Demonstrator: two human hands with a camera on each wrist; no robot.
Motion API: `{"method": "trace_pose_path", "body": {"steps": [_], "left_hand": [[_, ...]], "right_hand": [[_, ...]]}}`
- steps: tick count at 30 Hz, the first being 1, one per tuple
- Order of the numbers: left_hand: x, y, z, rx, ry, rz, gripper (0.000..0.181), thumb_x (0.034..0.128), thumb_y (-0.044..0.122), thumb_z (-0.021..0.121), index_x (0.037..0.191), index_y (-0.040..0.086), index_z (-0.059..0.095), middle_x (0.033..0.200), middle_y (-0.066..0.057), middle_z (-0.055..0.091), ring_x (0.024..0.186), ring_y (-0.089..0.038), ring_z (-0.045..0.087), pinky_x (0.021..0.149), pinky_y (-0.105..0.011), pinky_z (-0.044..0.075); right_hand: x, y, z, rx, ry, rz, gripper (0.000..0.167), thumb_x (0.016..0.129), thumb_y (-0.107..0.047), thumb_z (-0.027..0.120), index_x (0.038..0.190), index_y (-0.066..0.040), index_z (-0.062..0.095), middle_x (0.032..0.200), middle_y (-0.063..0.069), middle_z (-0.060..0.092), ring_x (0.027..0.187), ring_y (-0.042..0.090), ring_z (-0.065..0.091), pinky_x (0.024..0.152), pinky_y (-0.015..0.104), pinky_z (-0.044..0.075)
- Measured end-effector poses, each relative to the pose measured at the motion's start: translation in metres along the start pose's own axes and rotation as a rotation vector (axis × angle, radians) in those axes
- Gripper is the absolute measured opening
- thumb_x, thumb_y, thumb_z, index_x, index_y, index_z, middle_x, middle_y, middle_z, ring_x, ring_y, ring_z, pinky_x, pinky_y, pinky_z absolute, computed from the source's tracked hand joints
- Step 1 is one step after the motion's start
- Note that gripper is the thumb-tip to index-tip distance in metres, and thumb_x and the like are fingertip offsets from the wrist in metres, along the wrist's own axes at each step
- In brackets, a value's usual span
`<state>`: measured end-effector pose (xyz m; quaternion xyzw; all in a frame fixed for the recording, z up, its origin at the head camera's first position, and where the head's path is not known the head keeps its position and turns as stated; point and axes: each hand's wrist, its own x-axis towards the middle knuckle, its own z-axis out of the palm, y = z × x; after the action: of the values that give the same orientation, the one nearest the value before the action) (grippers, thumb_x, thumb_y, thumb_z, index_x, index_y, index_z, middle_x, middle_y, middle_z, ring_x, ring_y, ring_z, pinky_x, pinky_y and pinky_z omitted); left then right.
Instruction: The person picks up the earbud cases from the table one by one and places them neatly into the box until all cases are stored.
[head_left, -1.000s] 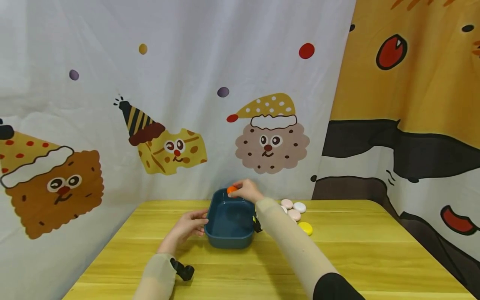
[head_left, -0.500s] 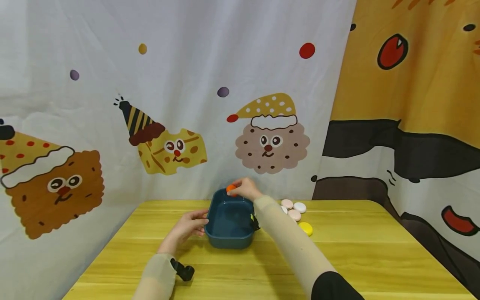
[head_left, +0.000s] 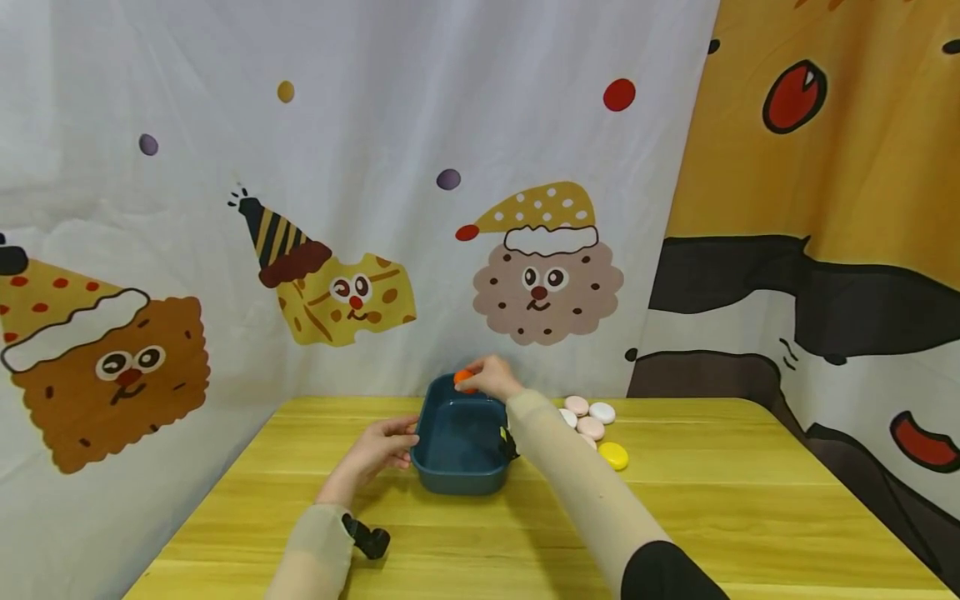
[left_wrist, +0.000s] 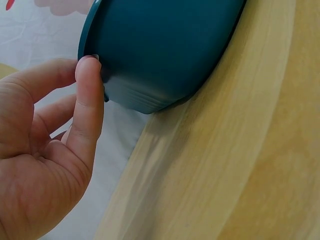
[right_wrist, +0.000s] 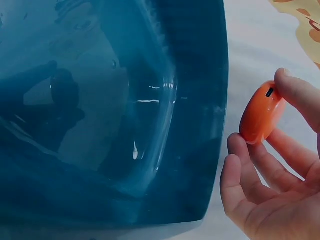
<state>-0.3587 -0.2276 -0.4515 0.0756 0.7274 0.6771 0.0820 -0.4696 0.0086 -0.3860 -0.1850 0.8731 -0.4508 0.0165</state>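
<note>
Left hand first: I see its thumb and fingers pinching the rim of the blue box on the left side. The box sits on the table, and its long way runs from near to far. Up at its far end is the orange disc, well apart from the left hand.

Just to the right of the disc is the right hand — I see its thumb and fingers squeezed on the disc. So the disc lies to the left of the right hand, by the far rim, and the right hand is the nearer one. Further right, past the right sleeve, are some pink discs and white discs, with a yellow disc on the near side.

From the head, the orange disc looks round and covers a bit of the far rim. The right wrist view shows me more: its side looks long and thin, leaning over, with a small dark mark. There it shows past the rim — so I can't tell if it is over the inside or just outside.
</note>
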Motion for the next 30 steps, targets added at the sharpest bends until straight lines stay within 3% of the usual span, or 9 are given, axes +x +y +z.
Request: {"method": "trace_pose_path", "body": {"steps": [10, 22, 25, 30], "left_hand": [[0.000, 0.001, 0.000, -0.005, -0.011, 0.003, 0.056, 0.0944, 0.007, 0.062, 0.145, -0.005, 0.040, 0.111, -0.014, 0.049, 0.061, -0.012, 0.058, 0.057, -0.024, 0.055], [-0.002, 0.001, 0.004, -0.004, -0.021, 0.007, 0.055, 0.0957, 0.005, 0.059, 0.145, -0.006, 0.038, 0.112, -0.015, 0.049, 0.060, -0.012, 0.058, 0.058, -0.025, 0.055], [-0.001, 0.001, 0.004, -0.006, -0.015, 0.011, 0.054, 0.0961, 0.003, 0.057, 0.145, -0.007, 0.038, 0.113, -0.016, 0.049, 0.060, -0.012, 0.058, 0.059, -0.026, 0.056], [0.000, 0.000, 0.000, -0.004, 0.003, 0.005, 0.053, 0.0960, 0.002, 0.057, 0.145, -0.008, 0.037, 0.112, -0.016, 0.050, 0.060, -0.012, 0.057, 0.059, -0.026, 0.056]], "right_hand": [[-0.005, 0.000, -0.004, 0.050, -0.017, 0.030, 0.055, 0.081, -0.023, 0.080, 0.127, 0.001, 0.062, 0.113, 0.014, 0.067, 0.084, 0.033, 0.065, 0.061, 0.038, 0.054], [-0.015, 0.001, -0.013, 0.251, -0.056, 0.034, 0.053, 0.087, -0.023, 0.074, 0.133, -0.003, 0.059, 0.123, 0.014, 0.064, 0.078, 0.016, 0.064, 0.057, 0.025, 0.051], [-0.015, 0.002, -0.019, 0.280, -0.063, 0.031, 0.054, 0.088, -0.024, 0.073, 0.135, -0.003, 0.057, 0.122, 0.012, 0.064, 0.082, 0.019, 0.064, 0.060, 0.025, 0.051], [-0.019, 0.004, -0.037, 0.309, -0.074, 0.013, 0.057, 0.088, -0.025, 0.073, 0.138, -0.004, 0.054, 0.120, 0.009, 0.065, 0.104, 0.037, 0.060, 0.079, 0.042, 0.054]]}}
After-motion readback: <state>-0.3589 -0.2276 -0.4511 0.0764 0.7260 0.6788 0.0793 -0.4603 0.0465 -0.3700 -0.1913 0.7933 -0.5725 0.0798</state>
